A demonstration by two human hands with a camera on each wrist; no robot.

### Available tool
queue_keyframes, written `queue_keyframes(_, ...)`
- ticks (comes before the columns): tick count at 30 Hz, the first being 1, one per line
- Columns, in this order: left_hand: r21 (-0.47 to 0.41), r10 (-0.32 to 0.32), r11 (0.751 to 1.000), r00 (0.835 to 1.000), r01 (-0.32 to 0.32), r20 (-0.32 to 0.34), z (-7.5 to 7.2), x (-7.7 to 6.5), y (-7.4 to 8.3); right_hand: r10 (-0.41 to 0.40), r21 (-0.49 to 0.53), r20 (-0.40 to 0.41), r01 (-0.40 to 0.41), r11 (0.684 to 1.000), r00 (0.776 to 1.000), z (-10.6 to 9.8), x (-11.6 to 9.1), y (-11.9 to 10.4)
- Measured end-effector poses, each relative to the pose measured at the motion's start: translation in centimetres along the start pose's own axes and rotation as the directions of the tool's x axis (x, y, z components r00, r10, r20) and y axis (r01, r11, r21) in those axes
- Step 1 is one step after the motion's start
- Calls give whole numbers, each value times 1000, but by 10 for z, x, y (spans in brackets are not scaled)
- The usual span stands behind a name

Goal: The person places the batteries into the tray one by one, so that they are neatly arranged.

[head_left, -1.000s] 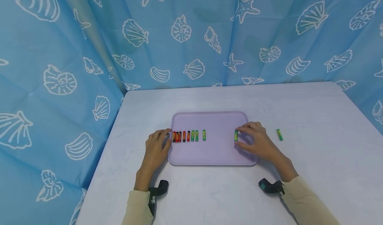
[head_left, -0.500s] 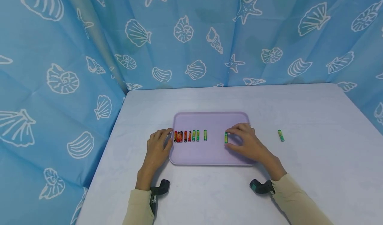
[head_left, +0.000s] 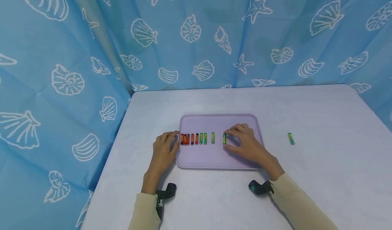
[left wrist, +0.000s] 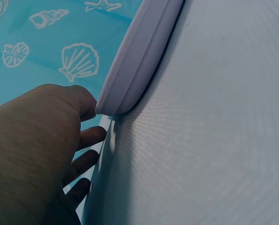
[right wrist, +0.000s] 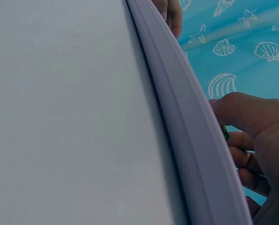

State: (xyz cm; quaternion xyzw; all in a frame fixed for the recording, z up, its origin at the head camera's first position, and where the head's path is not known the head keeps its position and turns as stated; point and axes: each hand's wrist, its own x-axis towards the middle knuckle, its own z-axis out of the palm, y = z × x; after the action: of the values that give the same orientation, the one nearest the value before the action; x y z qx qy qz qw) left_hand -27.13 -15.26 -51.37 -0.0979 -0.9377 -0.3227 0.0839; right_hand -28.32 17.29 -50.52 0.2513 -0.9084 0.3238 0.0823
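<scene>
Between its thumb and forefinger, my right hand (head_left: 244, 142) pinches a green battery (head_left: 224, 139) over the purple tray (head_left: 199, 160). In the right wrist view the tray's rim hides most of that battery. To its left, several batteries stand in a row on the tray: loose green ones such as the green battery (head_left: 213, 138), then red-and-black ones such as the red battery (head_left: 192, 139). My left hand (head_left: 163, 151) rests at the tray's left edge, fingers relaxed; in the left wrist view its thumb (left wrist: 85, 102) touches the rim.
One more green battery (head_left: 291, 138) lies on the white tablecloth (head_left: 321, 168) right of the tray. Behind the table hangs a blue curtain (head_left: 226, 15) with a shell print, which also closes off the left side. Black wrist cameras (head_left: 258, 187) sit on both forearms.
My right hand has carried the pinched green battery leftward across the tray, nearer to the row. The left hand stays at the tray's left edge. The view has shifted slightly.
</scene>
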Motion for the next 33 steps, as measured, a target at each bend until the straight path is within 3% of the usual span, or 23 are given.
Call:
queue_keyframes(7,20,-12,1000,1000,12,2,-1,0,0,47,-1,37,-47,999,998,7,7,-1)
queue_keyframes(33,38,-30,999,1000,29,6,1,1,1,75,-13,81,-74,997,994,16,17,2)
